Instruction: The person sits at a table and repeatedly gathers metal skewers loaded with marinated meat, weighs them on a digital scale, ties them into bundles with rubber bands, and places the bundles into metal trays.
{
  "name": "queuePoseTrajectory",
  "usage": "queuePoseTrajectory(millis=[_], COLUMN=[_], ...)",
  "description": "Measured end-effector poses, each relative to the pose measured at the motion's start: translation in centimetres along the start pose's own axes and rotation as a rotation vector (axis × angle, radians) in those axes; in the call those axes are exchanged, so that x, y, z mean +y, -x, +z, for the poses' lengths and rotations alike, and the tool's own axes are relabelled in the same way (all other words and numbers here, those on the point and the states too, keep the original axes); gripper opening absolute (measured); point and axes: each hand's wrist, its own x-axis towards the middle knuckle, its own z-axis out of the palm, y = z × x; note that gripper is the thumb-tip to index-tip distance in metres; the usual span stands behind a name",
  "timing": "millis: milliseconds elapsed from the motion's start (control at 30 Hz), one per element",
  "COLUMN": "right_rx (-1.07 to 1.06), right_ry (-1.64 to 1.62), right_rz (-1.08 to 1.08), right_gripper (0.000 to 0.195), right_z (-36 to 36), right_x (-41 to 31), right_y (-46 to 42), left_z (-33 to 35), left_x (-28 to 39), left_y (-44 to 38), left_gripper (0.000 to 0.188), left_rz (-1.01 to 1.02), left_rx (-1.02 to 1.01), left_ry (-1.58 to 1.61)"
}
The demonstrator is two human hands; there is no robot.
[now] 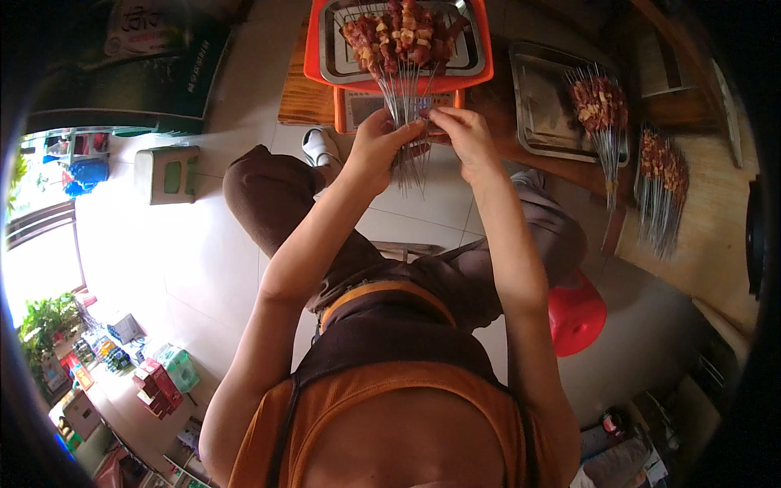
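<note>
Meat skewers (406, 36) lie bunched in a metal tray (332, 74), their raw-looking chunks dark red with paler pieces between. Their thin metal sticks (399, 91) run over the tray's near rim towards me. My left hand (381, 143) is closed around the lower part of this bundle, and the stick ends poke out below it. At the bundle's right side is my right hand (470, 137), its thumb and fingertips pinched together; whether something is between them is too small to tell. The tray rests in the orange pan (312, 61) of a digital scale (364, 111), whose keypad shows behind the sticks.
A wooden table (294, 91) carries the scale. To the right, another metal tray (543, 116) holds a skewer bundle (598, 110); more skewers (662, 177) lie beside it. A red stool (576, 314) stands by my right leg, a plastic stool (166, 175) off left.
</note>
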Motion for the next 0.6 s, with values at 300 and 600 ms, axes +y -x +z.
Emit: queuePoseTrajectory(millis=[300, 600], right_rx=[0.061, 0.023], right_ry=[0.413, -0.189], right_rz=[-0.172, 0.152], right_gripper=[0.017, 0.011], right_z=[-0.7, 2.1], right_x=[0.1, -1.4], right_y=[-0.7, -0.1], left_z=[-0.6, -1.3], left_x=[-0.6, -0.4], left_y=[-0.6, -0.6], left_gripper=[0.024, 0.024], left_rz=[0.023, 0.006], left_rx=[-0.013, -0.029], left_ry=[-0.182, -0.089])
